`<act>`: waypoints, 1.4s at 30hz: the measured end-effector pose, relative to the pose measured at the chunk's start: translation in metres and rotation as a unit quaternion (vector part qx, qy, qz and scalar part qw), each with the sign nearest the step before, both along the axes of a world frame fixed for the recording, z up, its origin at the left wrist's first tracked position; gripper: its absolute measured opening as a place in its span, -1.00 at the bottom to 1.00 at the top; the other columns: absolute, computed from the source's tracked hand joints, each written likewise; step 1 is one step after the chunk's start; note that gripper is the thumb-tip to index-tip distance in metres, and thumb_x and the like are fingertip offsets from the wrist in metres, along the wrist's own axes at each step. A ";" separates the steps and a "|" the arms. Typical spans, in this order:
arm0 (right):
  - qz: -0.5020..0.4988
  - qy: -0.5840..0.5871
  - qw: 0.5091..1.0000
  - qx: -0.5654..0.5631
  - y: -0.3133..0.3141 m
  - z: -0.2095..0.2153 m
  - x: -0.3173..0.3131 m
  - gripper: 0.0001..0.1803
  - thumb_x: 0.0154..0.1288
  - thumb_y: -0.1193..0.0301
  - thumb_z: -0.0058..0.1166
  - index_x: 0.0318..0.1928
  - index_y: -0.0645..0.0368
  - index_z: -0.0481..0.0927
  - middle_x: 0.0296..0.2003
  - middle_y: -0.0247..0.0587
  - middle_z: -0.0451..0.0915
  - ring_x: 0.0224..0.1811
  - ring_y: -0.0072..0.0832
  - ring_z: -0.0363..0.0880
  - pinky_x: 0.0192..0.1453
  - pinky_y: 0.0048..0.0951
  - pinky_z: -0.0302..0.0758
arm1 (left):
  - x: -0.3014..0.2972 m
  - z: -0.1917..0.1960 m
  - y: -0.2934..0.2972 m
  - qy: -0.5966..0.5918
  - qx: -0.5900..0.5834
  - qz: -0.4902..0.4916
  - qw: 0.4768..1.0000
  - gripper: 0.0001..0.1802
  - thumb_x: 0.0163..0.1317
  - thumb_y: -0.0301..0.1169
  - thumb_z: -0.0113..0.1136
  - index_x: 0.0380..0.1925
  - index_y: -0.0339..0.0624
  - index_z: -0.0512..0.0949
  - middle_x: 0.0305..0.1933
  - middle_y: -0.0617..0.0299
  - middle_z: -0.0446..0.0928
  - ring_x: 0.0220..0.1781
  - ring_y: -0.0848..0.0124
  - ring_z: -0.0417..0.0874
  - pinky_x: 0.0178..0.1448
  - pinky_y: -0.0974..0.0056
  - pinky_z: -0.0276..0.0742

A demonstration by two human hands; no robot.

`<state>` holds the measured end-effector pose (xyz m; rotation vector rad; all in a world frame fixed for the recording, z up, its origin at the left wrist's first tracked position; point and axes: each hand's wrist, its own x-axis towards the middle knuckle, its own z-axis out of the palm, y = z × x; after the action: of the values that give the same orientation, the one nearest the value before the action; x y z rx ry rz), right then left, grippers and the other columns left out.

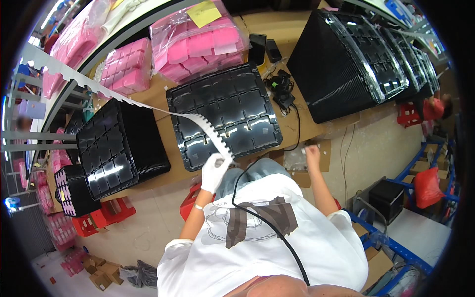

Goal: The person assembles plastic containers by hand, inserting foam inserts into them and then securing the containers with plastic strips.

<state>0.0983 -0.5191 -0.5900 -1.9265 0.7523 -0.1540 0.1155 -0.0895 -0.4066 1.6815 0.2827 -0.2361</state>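
My left hand (214,173), in a white glove, is closed on the end of a long white strip (203,124) with a row of notches along one edge. The strip arches away to the far left. Beneath it lies a black plastic tray (225,111) with several moulded compartments, close in front of my body. My right hand (312,157) is bare and closed, with the fingers pinched together over a cardboard box (322,157). A small pale bit shows at its fingertips, too small to name. Inside that box is a clear bag (295,160).
Tall stacks of black trays stand at left (143,143) and right (329,74). Bagged pink blocks (198,49) sit behind the middle tray. A phone (258,48) and a black cable (298,123) lie on the table; a cable crosses my shirt. Red stools (113,213) stand below.
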 end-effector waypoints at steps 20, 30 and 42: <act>0.364 -0.475 0.756 -0.265 0.226 0.241 0.285 -0.72 0.05 0.49 0.34 -0.17 0.11 0.64 -0.16 -0.17 0.63 -0.08 -0.18 0.60 0.04 -0.20 0.52 | 0.133 0.045 0.125 -0.158 0.320 -0.045 0.933 -0.77 0.30 -0.29 0.21 -0.21 -0.22 0.64 -0.21 -0.02 0.66 -0.13 0.05 0.68 -0.01 0.12 0.58; 0.487 -0.409 0.736 -0.233 0.316 0.273 0.441 -0.82 0.14 0.39 0.26 -0.22 0.13 0.71 -0.27 -0.10 0.70 -0.04 -0.14 0.64 0.06 -0.21 0.53 | 0.250 0.069 0.059 -0.315 0.424 -0.059 0.847 -0.70 0.25 -0.32 0.26 -0.06 -0.18 0.61 -0.14 0.08 0.64 -0.12 0.15 0.64 0.03 0.12 0.55; 0.429 -0.565 0.668 -0.225 0.272 0.268 0.373 -0.80 0.00 0.52 0.32 -0.27 0.12 0.71 -0.18 -0.21 0.66 -0.03 -0.18 0.64 0.13 -0.09 0.55 | 0.385 0.066 0.038 -0.181 0.658 -0.116 0.722 -0.28 0.16 -0.10 0.26 0.34 -0.03 0.40 0.38 0.05 0.37 0.41 0.00 0.32 0.47 -0.24 0.09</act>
<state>0.4716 -0.2475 -0.3224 -1.9206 -1.1233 -0.8912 0.5003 -0.0515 -0.3405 3.1442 -0.1443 0.2067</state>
